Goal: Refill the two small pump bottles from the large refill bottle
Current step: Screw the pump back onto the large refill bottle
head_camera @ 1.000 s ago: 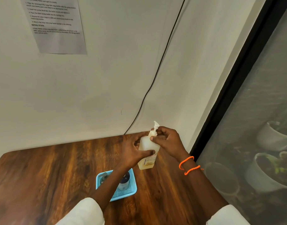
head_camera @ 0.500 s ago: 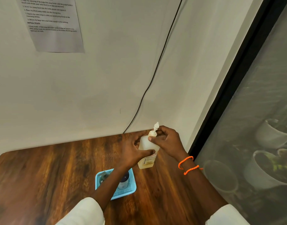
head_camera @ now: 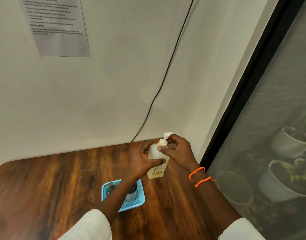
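Observation:
The large refill bottle [head_camera: 156, 171], pale and translucent with yellowish liquid and a white pump head [head_camera: 167, 135], stands on the wooden table [head_camera: 44, 187] near the wall corner. My left hand [head_camera: 141, 159] grips its body from the left. My right hand [head_camera: 179, 151] pinches the pump collar at the neck with thumb and fingers. Two small pump bottles stand in a blue mesh basket [head_camera: 131, 206] in front of it. One has a grey pump [head_camera: 109, 187] and the other a dark top [head_camera: 132, 193], and my left forearm partly hides them.
The wall rises directly behind the bottle, with a black cable [head_camera: 159, 90] running down it to the table edge. A dark window frame [head_camera: 235, 108] and glass close off the right side. A printed sheet [head_camera: 57, 26] hangs on the wall at upper left.
The pump nozzle has turned, from pointing up and right to pointing right, as my right hand's fingers shifted on the collar. My left hand keeps its hold on the bottle.

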